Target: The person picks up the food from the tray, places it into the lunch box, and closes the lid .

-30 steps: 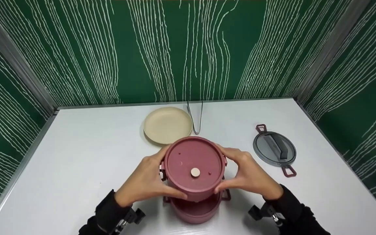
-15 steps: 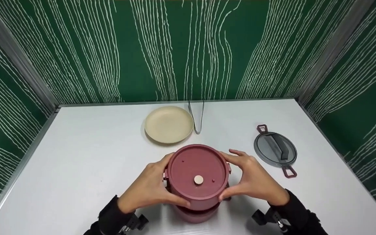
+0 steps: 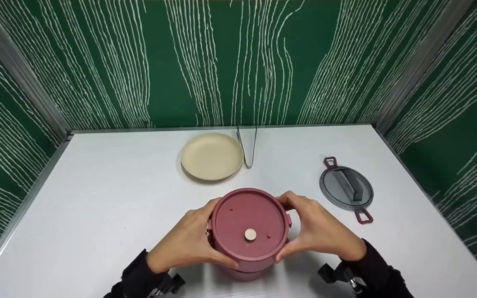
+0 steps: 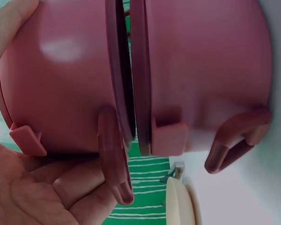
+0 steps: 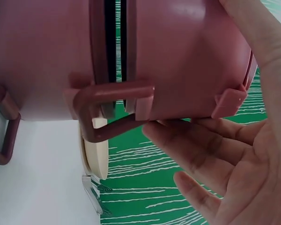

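My left hand [image 3: 182, 242] and right hand [image 3: 319, 231] grip opposite sides of a dark pink lidded pot [image 3: 249, 219], thumbs in front, fingers behind. Its round lid has a small cream knob [image 3: 250, 234]. Right beneath it a second dark pink pot [image 3: 244, 275] stands on the table, mostly hidden from above. Both wrist views show a thin gap between the upper pot [image 4: 61, 89] and the rim of the lower pot [image 4: 210, 61]. A loop handle [image 5: 117, 91] of the upper pot hangs across that gap in the right wrist view.
A cream plate [image 3: 212, 156] lies beyond the pots, with metal tongs [image 3: 248, 159] beside it. To the right lies a round grey lid [image 3: 342, 186] with a dark bar handle and two dark red loops. Green panels [image 3: 238, 62] with white lines wall the table.
Both hands have brought the lidded pot nearer the body and down over the lower pot. The lower pot's open inside, visible earlier, is now covered.
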The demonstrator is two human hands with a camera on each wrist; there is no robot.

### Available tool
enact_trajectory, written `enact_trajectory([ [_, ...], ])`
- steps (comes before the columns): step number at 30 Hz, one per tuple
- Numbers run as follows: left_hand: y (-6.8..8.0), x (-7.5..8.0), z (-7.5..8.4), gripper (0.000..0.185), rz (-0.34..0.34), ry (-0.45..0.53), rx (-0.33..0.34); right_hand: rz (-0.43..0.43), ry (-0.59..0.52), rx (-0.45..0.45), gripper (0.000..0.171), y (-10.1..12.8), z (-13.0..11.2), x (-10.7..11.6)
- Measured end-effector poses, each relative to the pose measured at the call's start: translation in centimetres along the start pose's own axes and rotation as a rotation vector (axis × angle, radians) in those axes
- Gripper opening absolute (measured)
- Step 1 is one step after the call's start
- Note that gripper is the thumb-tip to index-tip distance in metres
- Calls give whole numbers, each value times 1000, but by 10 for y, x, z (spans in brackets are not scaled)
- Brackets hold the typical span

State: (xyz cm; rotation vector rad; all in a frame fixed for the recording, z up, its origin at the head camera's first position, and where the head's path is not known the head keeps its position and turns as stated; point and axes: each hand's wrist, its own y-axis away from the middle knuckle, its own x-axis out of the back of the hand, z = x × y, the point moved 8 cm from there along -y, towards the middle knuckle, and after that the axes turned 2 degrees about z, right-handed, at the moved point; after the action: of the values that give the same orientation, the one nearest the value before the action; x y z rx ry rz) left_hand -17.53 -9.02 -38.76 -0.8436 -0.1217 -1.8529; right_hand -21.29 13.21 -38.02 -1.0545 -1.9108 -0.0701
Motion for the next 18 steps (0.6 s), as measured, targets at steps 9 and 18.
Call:
enact_trajectory([
  [9,3,-4,-4,120,-22,6,-11,-36,13,1,100,1,3,-9],
  [18,3,-4,-4,122,-18,-42,30,-62,17,-30,102,2,7,-11],
])
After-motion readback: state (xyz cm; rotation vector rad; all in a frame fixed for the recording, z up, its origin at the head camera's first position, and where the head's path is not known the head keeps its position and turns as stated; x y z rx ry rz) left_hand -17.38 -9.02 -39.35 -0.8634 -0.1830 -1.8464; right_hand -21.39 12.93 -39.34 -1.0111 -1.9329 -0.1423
